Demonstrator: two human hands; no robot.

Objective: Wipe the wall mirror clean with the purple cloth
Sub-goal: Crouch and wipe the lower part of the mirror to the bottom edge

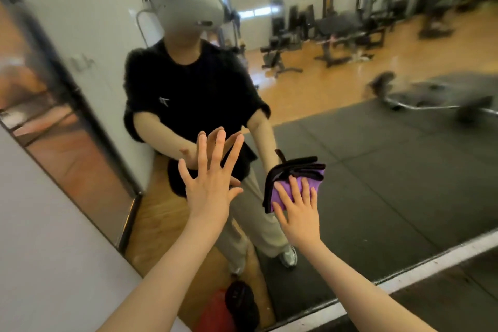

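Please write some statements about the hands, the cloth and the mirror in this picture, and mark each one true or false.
1. The right hand presses the purple cloth flat against the wall mirror. True.
2. The left hand holds a spray bottle. False: it holds nothing, and its fingers are straight and spread.
3. The cloth has a dark edge. True.
4. The cloth lies on the floor. False: it is up on the mirror under the right hand.
5. The mirror reflects gym equipment. True.
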